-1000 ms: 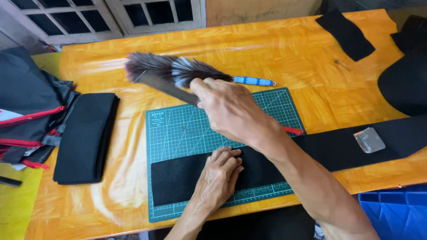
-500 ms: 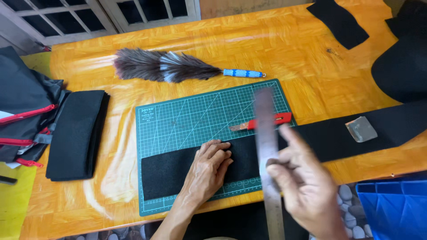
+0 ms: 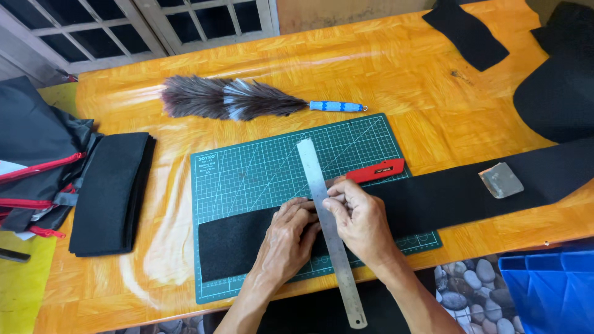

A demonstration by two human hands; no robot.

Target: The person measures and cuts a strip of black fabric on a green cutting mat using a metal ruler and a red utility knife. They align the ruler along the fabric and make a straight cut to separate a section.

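A long black fabric strip [image 3: 451,195] lies across the green cutting mat [image 3: 260,170] on the orange table. A steel ruler [image 3: 328,229] lies across the strip, running from the mat's middle toward me. My left hand [image 3: 288,238] presses flat on the fabric just left of the ruler, fingertips touching its edge. My right hand [image 3: 359,216] rests on the ruler's right side, fingers pinching and holding it down. A red utility knife [image 3: 376,170] lies on the mat just beyond my right hand.
A feather duster [image 3: 241,102] with a blue handle lies behind the mat. Folded black fabric [image 3: 111,192] and a black-red bag [image 3: 31,161] sit at left. A grey chalk block [image 3: 500,180] rests on the strip at right. More black pieces [image 3: 467,31] lie far right. A blue bin [image 3: 550,291] stands below.
My right hand brought the ruler from beside the duster, swung it over the mat, and laid it down across the black strip. My left hand stayed pressing the fabric.
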